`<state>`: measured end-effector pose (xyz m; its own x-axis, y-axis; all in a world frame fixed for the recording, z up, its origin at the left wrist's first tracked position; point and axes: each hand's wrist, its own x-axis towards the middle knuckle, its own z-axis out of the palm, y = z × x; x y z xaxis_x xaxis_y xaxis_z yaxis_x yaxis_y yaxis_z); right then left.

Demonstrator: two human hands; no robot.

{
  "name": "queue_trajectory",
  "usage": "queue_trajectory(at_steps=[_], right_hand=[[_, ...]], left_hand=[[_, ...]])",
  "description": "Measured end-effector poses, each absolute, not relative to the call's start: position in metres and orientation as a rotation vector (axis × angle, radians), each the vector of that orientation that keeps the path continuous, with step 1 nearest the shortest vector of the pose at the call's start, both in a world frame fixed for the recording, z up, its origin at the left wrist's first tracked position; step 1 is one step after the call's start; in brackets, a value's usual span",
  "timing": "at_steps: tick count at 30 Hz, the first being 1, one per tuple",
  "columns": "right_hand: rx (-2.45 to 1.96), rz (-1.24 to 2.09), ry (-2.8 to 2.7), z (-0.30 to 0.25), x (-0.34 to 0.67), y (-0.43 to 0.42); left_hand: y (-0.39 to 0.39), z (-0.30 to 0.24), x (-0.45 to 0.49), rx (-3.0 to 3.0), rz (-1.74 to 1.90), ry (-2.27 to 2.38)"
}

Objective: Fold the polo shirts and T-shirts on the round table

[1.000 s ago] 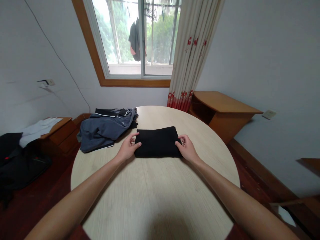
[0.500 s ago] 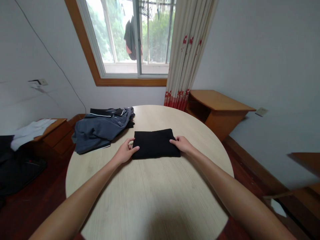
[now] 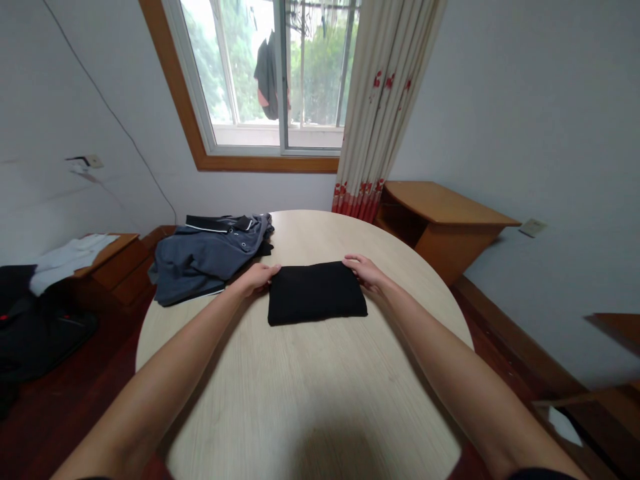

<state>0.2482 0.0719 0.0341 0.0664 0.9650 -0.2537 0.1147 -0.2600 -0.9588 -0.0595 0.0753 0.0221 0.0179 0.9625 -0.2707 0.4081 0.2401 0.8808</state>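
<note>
A black garment point(image 3: 316, 301), folded into a neat rectangle, lies in the middle of the round light-wood table point(image 3: 310, 393). My left hand point(image 3: 257, 277) is at its far left corner, fingers curled together on the cloth's edge. At the far right corner my right hand point(image 3: 365, 270) also has its fingers closed on the edge. Both forearms reach across the table on either side of the garment.
A rumpled grey-blue polo shirt point(image 3: 207, 257) lies on the table's far left. A low wooden cabinet point(image 3: 440, 223) stands at the right under the curtain point(image 3: 385, 107). Another low cabinet with white cloth point(image 3: 70, 257) and dark bags on the floor point(image 3: 30, 327) are at the left.
Both hands have slid from the near side edges of the black garment up to its far corners. The garment lies slightly closer to me.
</note>
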Motion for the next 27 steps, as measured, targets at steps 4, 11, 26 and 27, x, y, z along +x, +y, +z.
queue_trajectory(at_steps=[4,11,26,27], right_hand=[[-1.379,1.348,-1.111,0.021,0.249,0.084],[-1.629,0.433,-1.734,0.0,0.246,0.089],[-1.465,0.135,-2.629,0.008,0.175,0.039],[-1.47,0.146,-2.619,0.005,0.178,0.041]], left_hand=[[0.081,0.017,-0.061,1.236,0.785,1.555],[0.074,0.003,-0.07,1.293,0.797,1.586],[0.01,0.004,0.03,2.518,0.382,1.8],[0.011,0.0,0.026,2.513,0.379,1.805]])
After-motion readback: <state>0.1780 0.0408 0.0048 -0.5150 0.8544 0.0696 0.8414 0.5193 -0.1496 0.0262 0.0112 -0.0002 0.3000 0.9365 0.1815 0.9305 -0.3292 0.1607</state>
